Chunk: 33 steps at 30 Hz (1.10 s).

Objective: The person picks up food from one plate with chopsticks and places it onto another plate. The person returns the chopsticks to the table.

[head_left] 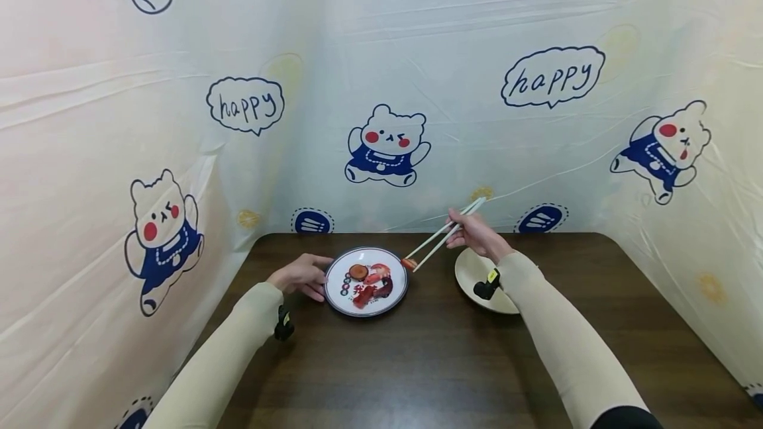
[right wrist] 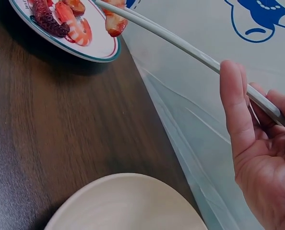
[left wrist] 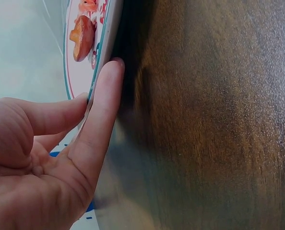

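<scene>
My left hand (head_left: 301, 275) pinches the edge of a white plate (head_left: 341, 298) with a dark blue-green rim; in the left wrist view the thumb is above and a finger beneath. On it lie a brown mushroom-shaped piece (left wrist: 84, 39), a shrimp (right wrist: 74, 29), a dark red bumpy piece (right wrist: 49, 18) and a reddish piece (head_left: 363, 296). My right hand (head_left: 475, 235) holds a pair of pale chopsticks (right wrist: 190, 49). At their tips, by the plate's right rim, is an orange-red and white food piece (right wrist: 115, 24), shrimp-like in look.
A cream plate (head_left: 467, 273) stands on the brown wooden table (head_left: 381, 363), partly hidden below my right wrist. A pale curtain (head_left: 453, 85) with cartoon bears hangs behind and along both sides of the table.
</scene>
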{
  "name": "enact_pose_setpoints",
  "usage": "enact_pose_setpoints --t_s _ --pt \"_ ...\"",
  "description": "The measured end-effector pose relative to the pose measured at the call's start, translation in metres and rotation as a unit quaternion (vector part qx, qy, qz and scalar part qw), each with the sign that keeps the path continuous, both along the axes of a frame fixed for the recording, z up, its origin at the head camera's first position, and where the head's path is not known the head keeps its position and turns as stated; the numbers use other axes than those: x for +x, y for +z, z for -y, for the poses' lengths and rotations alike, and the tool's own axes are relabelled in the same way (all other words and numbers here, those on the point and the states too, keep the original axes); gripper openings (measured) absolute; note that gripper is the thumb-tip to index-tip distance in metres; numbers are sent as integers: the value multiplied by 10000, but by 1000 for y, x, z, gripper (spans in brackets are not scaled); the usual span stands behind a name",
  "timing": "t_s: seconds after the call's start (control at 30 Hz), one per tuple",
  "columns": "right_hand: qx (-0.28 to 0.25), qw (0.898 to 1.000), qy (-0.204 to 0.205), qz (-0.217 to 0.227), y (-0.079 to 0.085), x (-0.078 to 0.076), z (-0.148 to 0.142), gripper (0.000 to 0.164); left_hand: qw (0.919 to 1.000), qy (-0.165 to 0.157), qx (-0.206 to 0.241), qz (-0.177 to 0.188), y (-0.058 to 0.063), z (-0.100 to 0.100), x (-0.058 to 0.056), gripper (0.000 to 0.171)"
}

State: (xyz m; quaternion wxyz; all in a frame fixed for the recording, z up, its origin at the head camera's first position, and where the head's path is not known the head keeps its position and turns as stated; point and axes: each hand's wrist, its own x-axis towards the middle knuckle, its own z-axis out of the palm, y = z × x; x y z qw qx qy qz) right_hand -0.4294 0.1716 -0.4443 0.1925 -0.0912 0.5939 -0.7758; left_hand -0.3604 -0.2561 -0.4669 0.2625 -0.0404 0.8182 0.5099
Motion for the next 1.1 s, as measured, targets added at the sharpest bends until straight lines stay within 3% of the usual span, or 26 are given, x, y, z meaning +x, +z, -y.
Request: enact_pose_setpoints --t_s 0.37,1.1 --pt "-52 10000 -84 -4 1 0 15 38 10000 57 -35 -24 1 -1 -2 61" --pt "14 9988 -494 -14 -18 3 52 35 9999 81 -67 -69 -2 -1 -1 59"
